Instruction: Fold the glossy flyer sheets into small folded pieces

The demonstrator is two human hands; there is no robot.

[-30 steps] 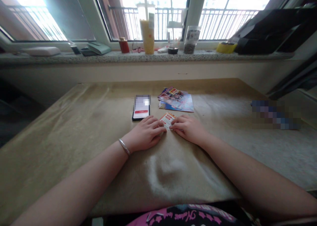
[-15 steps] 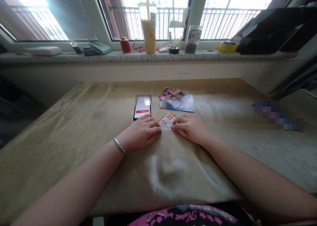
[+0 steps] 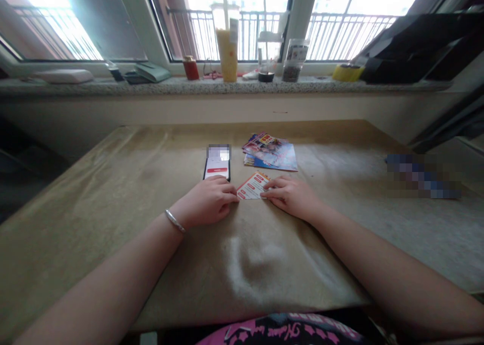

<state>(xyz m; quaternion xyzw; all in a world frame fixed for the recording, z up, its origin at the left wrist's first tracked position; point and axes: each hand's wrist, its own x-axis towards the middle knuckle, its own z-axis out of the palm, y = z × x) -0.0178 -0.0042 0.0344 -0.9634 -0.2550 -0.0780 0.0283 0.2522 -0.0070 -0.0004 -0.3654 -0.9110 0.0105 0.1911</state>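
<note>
A small sheet of printed paper [image 3: 250, 187], white with orange edges and red labels, lies flat on the tabletop between my hands. Its bottom edge is straight and its sides slant. My right hand [image 3: 289, 196] rests over its right side, with outstretched fingertips on the paper. At the paper's lower left corner are the fingertips of my left hand [image 3: 209, 198], lying low with fingers extended and slightly bent. A silver bangle [image 3: 175, 221] circles the left wrist. Just beyond the left hand lies a phone [image 3: 218, 166] with a lit screen, its near end partly covered by the fingers.
Behind the paper sits a stack of colourful printed sheets [image 3: 282, 156]. A blurred-out item [image 3: 421, 176] lies at the table's right. The windowsill [image 3: 151, 89] holds a yellow drink cup [image 3: 228, 57], a red container [image 3: 191, 68], clear cups, yellow tape [image 3: 348, 72] and a black bag [image 3: 408, 52].
My left hand has slid a little to the left along the paper's bottom edge, uncovering its lower left corner. My right hand stays in place on the paper.
</note>
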